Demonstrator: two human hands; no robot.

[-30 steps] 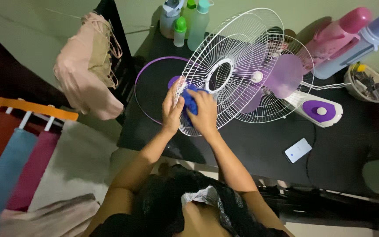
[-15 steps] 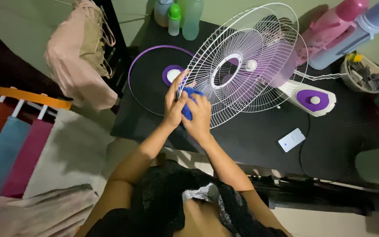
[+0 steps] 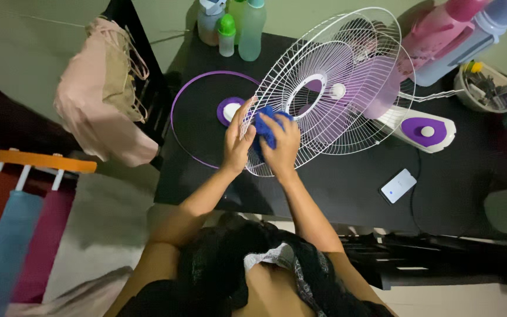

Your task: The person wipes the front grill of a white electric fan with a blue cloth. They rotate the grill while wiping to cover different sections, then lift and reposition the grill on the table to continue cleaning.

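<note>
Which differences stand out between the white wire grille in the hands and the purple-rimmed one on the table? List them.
The white wire grille stands tilted, held by the left hand and right hand; the purple-rimmed grille lies flat, untouched. The first has an open centre, the second a purple-and-white cap. Both are round.

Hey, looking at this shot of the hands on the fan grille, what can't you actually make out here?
- Head view: most of the blue cloth is covered by the right hand.
- Left hand: its palm side is turned away, so its grip on the white fan grille is unclear.
- Spray bottles: tops cut off by the upper edge.
- Small tub: contents too small to identify.
</note>
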